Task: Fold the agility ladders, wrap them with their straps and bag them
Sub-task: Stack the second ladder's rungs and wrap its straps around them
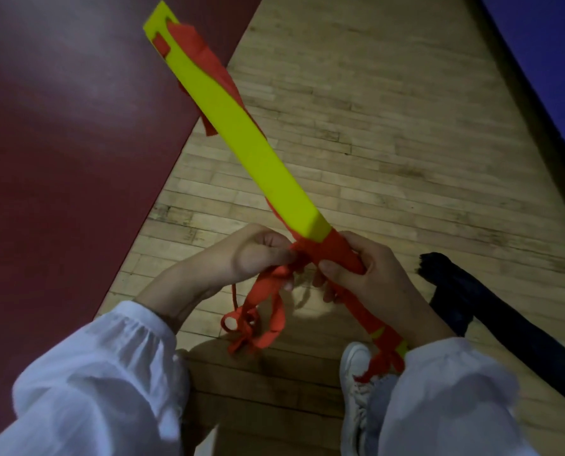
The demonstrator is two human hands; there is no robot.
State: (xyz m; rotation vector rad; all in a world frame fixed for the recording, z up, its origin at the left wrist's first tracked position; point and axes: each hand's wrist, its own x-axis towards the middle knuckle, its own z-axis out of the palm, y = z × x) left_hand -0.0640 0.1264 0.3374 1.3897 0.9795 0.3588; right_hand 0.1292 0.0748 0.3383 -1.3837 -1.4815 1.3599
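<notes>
The ladder (241,126), folded into one yellow stack of rungs, is held in the air over the floor (389,126), slanting up and away from the person. Its red strap (335,255) is wound round the near end, and a loose tail (268,311) hangs in loops below. The right hand (376,274) is curled round the wound part with the thumb pressed on top, likely to stop the turns slipping and to steady the stack. The left hand (245,258) pinches the strap right beside the wrap with bent fingers, seemingly drawing it taut for another turn or a tuck. A dark bag (491,311) lies on the floor just right of the hands, handy for the bagging not yet done. A red mat (60,159) covers the floor at left, and a white shoe (357,373) shows below.
</notes>
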